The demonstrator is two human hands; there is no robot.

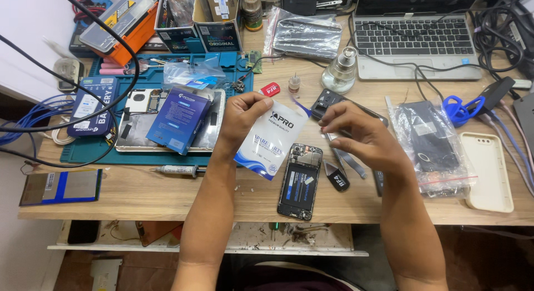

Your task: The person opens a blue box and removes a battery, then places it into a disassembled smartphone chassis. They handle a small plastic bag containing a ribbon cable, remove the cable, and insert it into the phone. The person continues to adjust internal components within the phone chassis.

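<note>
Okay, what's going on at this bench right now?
A person sits at a cluttered wooden workbench. The left hand holds up a small white and blue packet by its upper left edge. The right hand hovers beside the packet, fingers curled near its top right corner. Below the packet lies an opened phone, back cover off and insides showing, with metal tweezers beside it. A laptop and a blue work mat sit further back.

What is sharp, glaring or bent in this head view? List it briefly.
Head view: even, soft light; opened phone and white packet in the left hand are sharp; right hand slightly soft; plastic bag shows mild glare; table edge bows from the wide lens.
</note>
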